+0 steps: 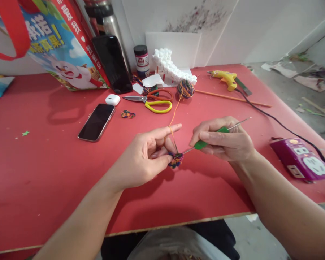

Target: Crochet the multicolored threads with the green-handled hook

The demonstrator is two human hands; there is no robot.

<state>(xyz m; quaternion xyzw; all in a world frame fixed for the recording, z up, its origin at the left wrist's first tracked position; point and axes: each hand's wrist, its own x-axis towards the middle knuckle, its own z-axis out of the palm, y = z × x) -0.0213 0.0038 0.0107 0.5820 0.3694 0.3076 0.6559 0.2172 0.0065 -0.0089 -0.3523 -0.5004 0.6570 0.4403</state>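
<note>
My left hand pinches a small multicoloured crochet piece between thumb and fingers. Its index finger is stretched out, and an orange strand of yarn passes over it. That strand leads back to a multicoloured yarn ball behind the hands. In my right hand is a crochet hook with a green handle and metal at both ends. The hook's left tip meets the crochet piece; whether it sits inside a stitch is too small to tell.
Scissors, a phone, a white earbud case and another small crochet piece lie beyond my left hand. At right are a yellow glue gun, a thin orange stick and a purple power strip with a cord.
</note>
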